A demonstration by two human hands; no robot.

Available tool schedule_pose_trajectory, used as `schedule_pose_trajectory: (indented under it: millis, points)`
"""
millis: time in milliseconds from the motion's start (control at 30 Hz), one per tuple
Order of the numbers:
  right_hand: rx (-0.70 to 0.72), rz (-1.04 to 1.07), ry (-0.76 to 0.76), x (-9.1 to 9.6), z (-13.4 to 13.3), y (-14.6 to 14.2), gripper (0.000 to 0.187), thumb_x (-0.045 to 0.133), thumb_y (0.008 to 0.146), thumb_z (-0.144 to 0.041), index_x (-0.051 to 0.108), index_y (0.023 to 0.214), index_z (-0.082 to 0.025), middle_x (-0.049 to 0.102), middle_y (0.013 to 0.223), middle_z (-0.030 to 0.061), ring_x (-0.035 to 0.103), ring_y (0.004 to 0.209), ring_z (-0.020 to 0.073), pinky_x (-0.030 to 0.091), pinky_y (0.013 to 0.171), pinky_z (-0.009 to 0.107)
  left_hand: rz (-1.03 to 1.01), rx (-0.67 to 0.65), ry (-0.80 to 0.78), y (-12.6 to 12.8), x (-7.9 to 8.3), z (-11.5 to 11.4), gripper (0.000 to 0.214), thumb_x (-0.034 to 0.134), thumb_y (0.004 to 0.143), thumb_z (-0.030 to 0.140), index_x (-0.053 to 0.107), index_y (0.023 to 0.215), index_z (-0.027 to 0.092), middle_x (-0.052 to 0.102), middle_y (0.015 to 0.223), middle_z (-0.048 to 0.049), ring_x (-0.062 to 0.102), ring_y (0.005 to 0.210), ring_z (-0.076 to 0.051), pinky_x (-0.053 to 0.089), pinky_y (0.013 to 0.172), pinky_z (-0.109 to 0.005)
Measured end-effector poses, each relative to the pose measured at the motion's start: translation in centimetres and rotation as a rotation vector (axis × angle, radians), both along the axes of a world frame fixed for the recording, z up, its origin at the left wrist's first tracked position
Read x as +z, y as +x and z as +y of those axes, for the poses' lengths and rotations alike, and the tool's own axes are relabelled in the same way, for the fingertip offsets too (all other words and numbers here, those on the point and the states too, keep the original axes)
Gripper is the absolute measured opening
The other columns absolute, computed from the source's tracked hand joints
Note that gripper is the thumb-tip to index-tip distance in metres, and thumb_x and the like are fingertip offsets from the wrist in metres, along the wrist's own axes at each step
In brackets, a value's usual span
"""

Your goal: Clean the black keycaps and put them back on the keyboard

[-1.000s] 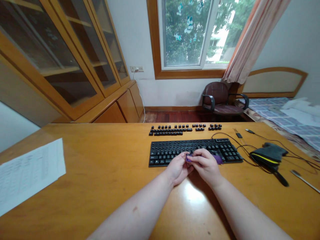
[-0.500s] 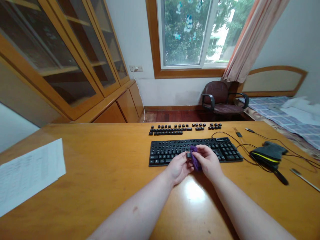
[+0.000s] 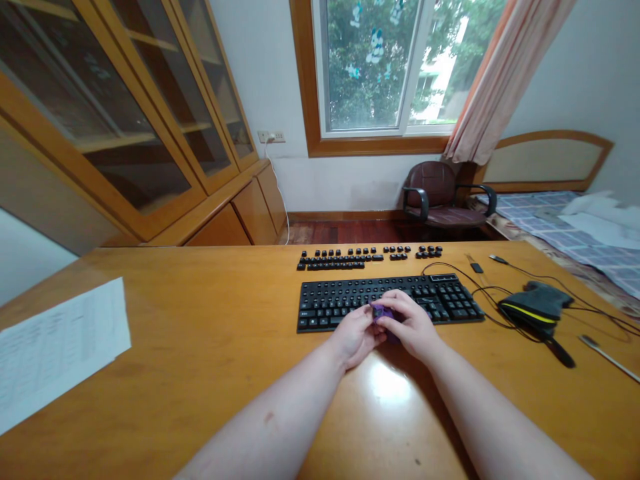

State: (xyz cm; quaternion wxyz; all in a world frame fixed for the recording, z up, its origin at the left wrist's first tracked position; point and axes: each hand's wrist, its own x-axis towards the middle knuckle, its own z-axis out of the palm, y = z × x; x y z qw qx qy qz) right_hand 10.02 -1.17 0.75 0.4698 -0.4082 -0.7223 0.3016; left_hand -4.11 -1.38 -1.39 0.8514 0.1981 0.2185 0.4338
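My left hand (image 3: 356, 340) and my right hand (image 3: 414, 328) meet over the front edge of a black keyboard (image 3: 320, 305). Pinched in my left fingers is a small black keycap (image 3: 377, 311), partly covered. Bunched in my right hand is a purple cloth (image 3: 393, 335), its fingers and thumb pressing it around the keycap. Much of the cloth is hidden by my fingers. Many keys are in place on the keyboard, and its upper part shows bare key stems. Behind it, loose black keycaps (image 3: 331, 265) lie in rows.
Right of the keyboard are a grey pouch with a yellow stripe (image 3: 536, 308), a dark cable with a USB plug (image 3: 498, 259), a small keycap puller (image 3: 476, 267) and a thin brush (image 3: 607, 357). Printed sheets (image 3: 65, 350) lie at the desk's left. A chair (image 3: 435, 190) stands beyond.
The purple cloth has been folded over toward the left, and now wraps around the keycap. My right fingers have shifted left, closer to my left hand.
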Motion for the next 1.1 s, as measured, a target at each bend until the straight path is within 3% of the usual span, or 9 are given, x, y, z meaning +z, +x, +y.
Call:
schedule_pose_trajectory:
  millis: [200,400,533,767,967,1100]
  points:
    - [-0.167,0.080,0.053,-0.3,-0.3,-0.2,0.014,0.073,0.065,-0.023,0.071,0.079,-0.025,0.056,0.073,0.0006,0.055,0.069,0.0151,0.047,0.065,0.029,0.015,-0.010,-0.003,-0.2,0.7,0.0,0.015,0.067,0.073,0.024,0.061,0.081,0.012,0.057,0.071,-0.0023,0.053,0.064,-0.008,0.041,0.063,-0.021]
    - [-0.006,-0.002,0.048,0.3,-0.3,-0.1,0.024,0.067,0.072,-0.022,0.069,0.094,-0.029,0.058,0.087,0.0028,0.057,0.084,0.0170,0.048,0.076,0.032,0.014,-0.049,-0.002,-0.1,0.5,0.0,0.017,0.065,0.075,0.022,0.061,0.090,0.014,0.059,0.085,-0.0050,0.054,0.071,-0.009,0.041,0.064,-0.021]
    - [-0.070,-0.001,0.065,0.2,-0.3,0.0,0.021,0.068,0.070,-0.022,0.071,0.089,-0.028,0.059,0.081,0.0021,0.057,0.077,0.0159,0.049,0.071,0.030,-0.029,-0.050,-0.003,0.0,0.2,0.1,0.014,0.064,0.075,0.020,0.061,0.087,0.012,0.059,0.082,-0.0045,0.054,0.070,-0.008,0.041,0.067,-0.020]
    - [-0.223,0.052,0.080,-0.6,-0.5,-0.6,0.015,0.068,0.070,-0.023,0.071,0.084,-0.026,0.059,0.075,0.0016,0.057,0.072,0.0154,0.049,0.066,0.030,-0.011,0.041,-0.026,-0.1,0.6,0.2,0.016,0.068,0.072,0.022,0.061,0.082,0.012,0.059,0.075,-0.0028,0.054,0.067,-0.007,0.041,0.065,-0.019]
    - [-0.167,0.068,0.054,-1.0,-0.5,-1.1,0.025,0.060,0.077,-0.022,0.067,0.100,-0.028,0.060,0.085,0.0025,0.058,0.080,0.0160,0.049,0.074,0.032,0.005,0.155,0.047,0.3,0.3,0.1,0.020,0.069,0.071,0.022,0.061,0.085,0.011,0.062,0.081,-0.0050,0.057,0.073,-0.009,0.043,0.075,-0.022]
    - [-0.251,0.108,0.072,-0.9,-1.1,-1.6,0.014,0.062,0.076,-0.022,0.071,0.086,-0.026,0.058,0.077,0.0020,0.056,0.073,0.0154,0.049,0.067,0.031,0.014,0.196,0.020,0.5,0.3,0.0,0.021,0.072,0.067,0.020,0.060,0.081,0.011,0.063,0.080,-0.0044,0.057,0.073,-0.010,0.044,0.076,-0.024]
